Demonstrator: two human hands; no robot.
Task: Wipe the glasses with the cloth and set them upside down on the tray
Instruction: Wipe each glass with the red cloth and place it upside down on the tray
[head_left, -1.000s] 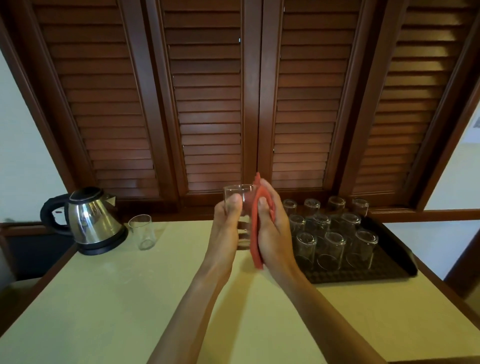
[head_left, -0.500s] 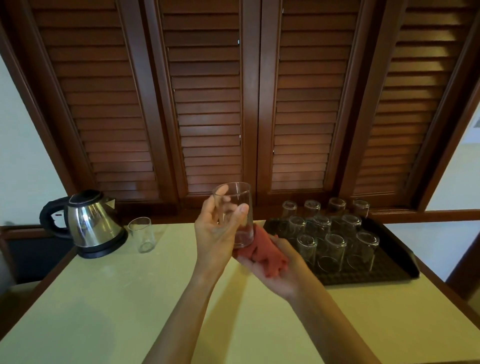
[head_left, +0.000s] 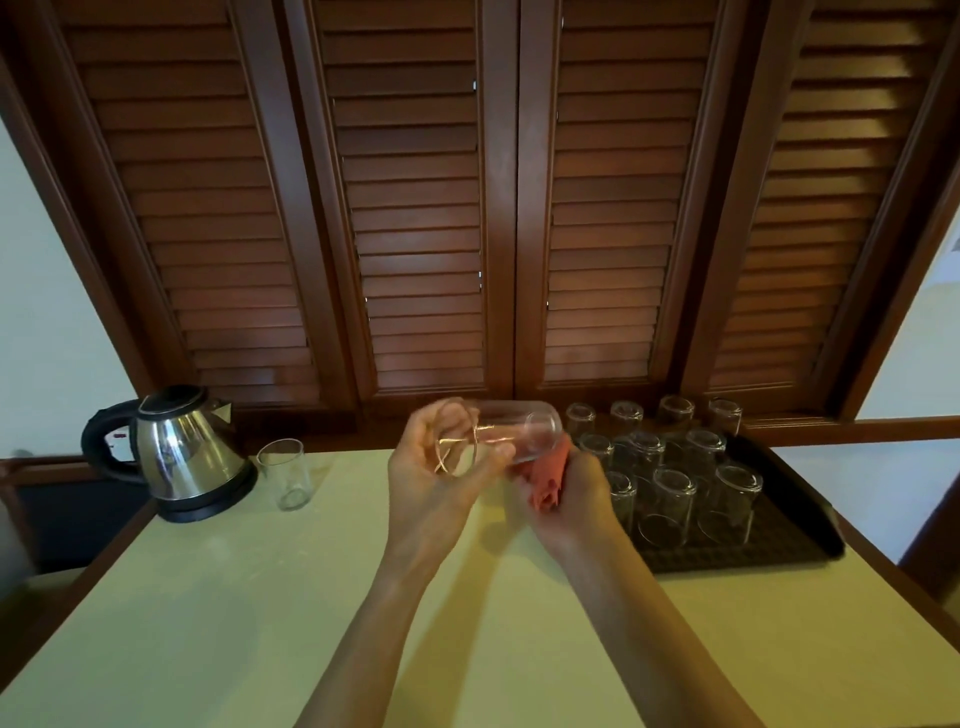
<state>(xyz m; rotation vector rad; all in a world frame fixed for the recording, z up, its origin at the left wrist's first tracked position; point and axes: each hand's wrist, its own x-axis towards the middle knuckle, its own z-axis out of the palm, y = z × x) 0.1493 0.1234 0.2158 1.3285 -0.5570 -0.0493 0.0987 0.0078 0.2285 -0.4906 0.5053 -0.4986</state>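
Observation:
My left hand (head_left: 441, 488) grips a clear glass (head_left: 524, 428) near its mouth, tipped on its side with the base pointing right. Just below the glass's base, my right hand (head_left: 576, 499) clutches a bunched red cloth (head_left: 545, 478). Both hover above the table, left of the black tray (head_left: 779, 551). Several glasses (head_left: 670, 499) stand upside down on the tray in rows. One more glass (head_left: 284, 473) stands upright on the table beside the kettle.
A steel kettle (head_left: 182, 452) with a black handle sits at the table's back left. The pale table top (head_left: 234, 597) stretches toward me. Wooden louvered doors (head_left: 415, 208) rise behind the table. The tray's front right corner lies near the table's right edge.
The glass has gone from upright in my left hand to lying on its side. My right hand with the cloth has slipped off the glass wall and now sits under its base.

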